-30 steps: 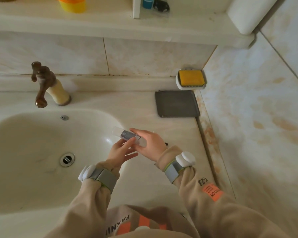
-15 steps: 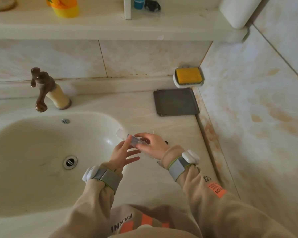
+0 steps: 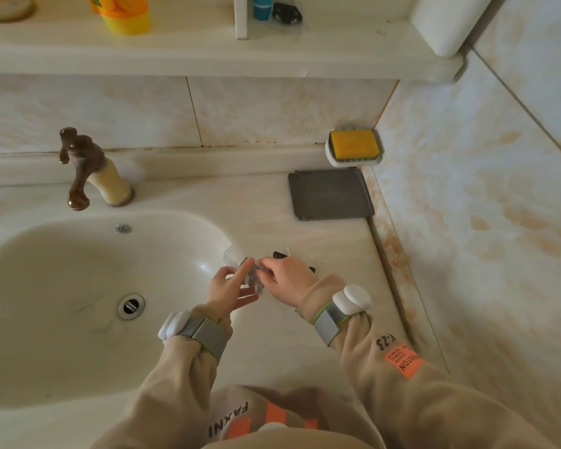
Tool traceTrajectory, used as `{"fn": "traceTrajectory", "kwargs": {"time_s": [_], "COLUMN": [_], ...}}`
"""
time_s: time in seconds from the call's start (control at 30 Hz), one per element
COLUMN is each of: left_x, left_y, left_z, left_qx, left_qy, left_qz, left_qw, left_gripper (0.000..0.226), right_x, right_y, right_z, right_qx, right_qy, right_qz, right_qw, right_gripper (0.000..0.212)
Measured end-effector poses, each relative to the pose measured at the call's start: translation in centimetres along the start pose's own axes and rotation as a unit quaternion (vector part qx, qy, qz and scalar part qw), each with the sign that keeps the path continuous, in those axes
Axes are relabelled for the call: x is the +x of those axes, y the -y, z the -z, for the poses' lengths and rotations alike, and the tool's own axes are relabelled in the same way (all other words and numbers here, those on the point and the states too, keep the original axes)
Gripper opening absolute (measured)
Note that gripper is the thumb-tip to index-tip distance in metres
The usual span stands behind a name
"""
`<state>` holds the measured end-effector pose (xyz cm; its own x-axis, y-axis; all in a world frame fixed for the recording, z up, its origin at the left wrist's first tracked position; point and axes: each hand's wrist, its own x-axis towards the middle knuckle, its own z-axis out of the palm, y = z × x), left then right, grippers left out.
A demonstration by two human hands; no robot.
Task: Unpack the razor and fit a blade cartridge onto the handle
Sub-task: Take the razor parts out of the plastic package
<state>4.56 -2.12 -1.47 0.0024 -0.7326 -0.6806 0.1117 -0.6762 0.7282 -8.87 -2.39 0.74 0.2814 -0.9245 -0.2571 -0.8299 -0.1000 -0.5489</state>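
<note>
Between the two hands, just above the right rim of the sink [image 3: 78, 286]: clear razor pack [image 3: 236, 256], tilted, far end sticking out up-left past the fingers. Right hand [image 3: 289, 280] grips it, fingers curled over the near end, knuckles up. Left hand [image 3: 225, 288] not clamped: fingers straight and spread, index fingertip laid on the pack, the others pointing toward the right hand. Two small dark bits [image 3: 280, 254] show on the table [image 3: 256, 202] just beyond the right hand's knuckles, possibly razor parts, too small to tell. Further beyond the right hand: grey mat [image 3: 331, 196] flat on the table, then a white soap dish [image 3: 353, 162] with yellow soap [image 3: 353, 144] at the wall. Drain [image 3: 131, 306] sits left of the left hand, tap [image 3: 85, 170] well beyond and left of it. Shelf [image 3: 208, 56] far beyond both hands carries a yellow cup [image 3: 127, 17]. Grey band [image 3: 208, 337] with a white pod on each wrist.
</note>
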Motion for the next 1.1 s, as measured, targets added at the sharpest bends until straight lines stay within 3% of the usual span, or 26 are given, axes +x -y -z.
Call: {"fn": "traceTrajectory", "kwargs": {"time_s": [0.13,0.3,0.53,0.9,1.03,1.1], "left_x": [0.0,-0.3,0.3,0.5,0.7,0.9], "left_y": [0.1,0.2,0.2,-0.5,-0.5,-0.5], "left_z": [-0.3,-0.6,-1.8,-2.6,-2.6,-2.4], "left_qx": [0.008,0.020,0.085,0.218,0.214,0.209], "left_qy": [0.012,0.110,0.104,0.057,0.067,0.074], "left_qz": [-0.022,-0.076,-0.089,-0.124,-0.111,-0.099], "left_qw": [1.000,0.991,0.987,0.966,0.968,0.970], "left_gripper": [0.032,0.021,0.032,0.035,0.030,0.034], "right_x": [-0.3,-0.9,-1.3,-1.4,-1.6,-1.6], "right_y": [-0.4,-2.0,-3.0,-2.9,-2.4,-2.1], "right_z": [0.1,0.9,2.1,2.4,2.8,2.9], "right_qx": [0.051,0.189,0.164,0.115,0.118,0.108], "right_qy": [0.013,0.046,0.066,0.067,0.074,0.085], "right_qz": [-0.032,-0.097,-0.100,-0.097,-0.100,-0.098], "right_qw": [0.998,0.976,0.979,0.986,0.985,0.986], "right_gripper": [0.035,0.052,0.049,0.023,0.028,0.047]}}
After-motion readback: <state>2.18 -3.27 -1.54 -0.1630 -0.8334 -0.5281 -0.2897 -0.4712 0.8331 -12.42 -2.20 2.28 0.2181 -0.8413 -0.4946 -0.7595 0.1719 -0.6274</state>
